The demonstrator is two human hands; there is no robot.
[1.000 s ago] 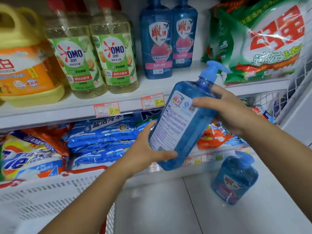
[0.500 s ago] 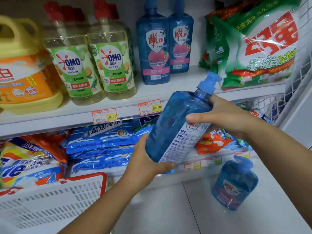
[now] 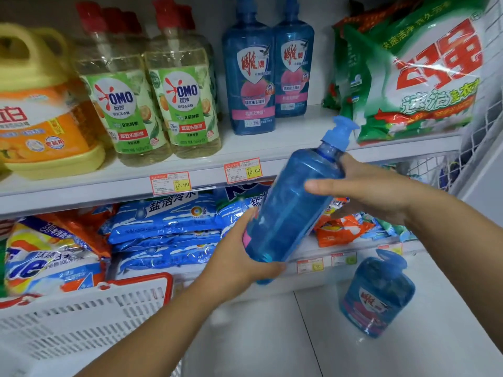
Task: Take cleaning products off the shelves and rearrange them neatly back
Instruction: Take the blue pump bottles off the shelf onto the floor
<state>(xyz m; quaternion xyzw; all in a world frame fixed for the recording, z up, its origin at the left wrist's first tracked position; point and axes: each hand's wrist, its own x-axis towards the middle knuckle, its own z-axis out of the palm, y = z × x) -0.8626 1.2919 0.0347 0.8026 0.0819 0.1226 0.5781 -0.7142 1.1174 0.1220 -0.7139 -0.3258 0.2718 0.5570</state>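
I hold a tall blue pump bottle (image 3: 292,208) tilted in front of the shelves, pump pointing up and right. My left hand (image 3: 239,257) grips its base from below. My right hand (image 3: 370,191) wraps its upper part near the neck, thumb across the front. Two matching blue bottles (image 3: 251,77) stand upright on the upper shelf (image 3: 190,161), with a bare stretch of shelf in front of them. A shorter blue pump bottle (image 3: 377,297) stands on the white floor at the lower right.
The upper shelf also carries a yellow jug (image 3: 40,110), two OMO bottles (image 3: 152,104) and a green-white detergent bag (image 3: 416,77). Blue and orange bags (image 3: 163,229) fill the lower shelf. A white basket with red rim (image 3: 89,317) sits lower left. Wire mesh (image 3: 484,137) closes the right side.
The bottle has turned in my hands: its white back label, first facing me, has rotated out of sight. My view has shifted slightly down and closer.
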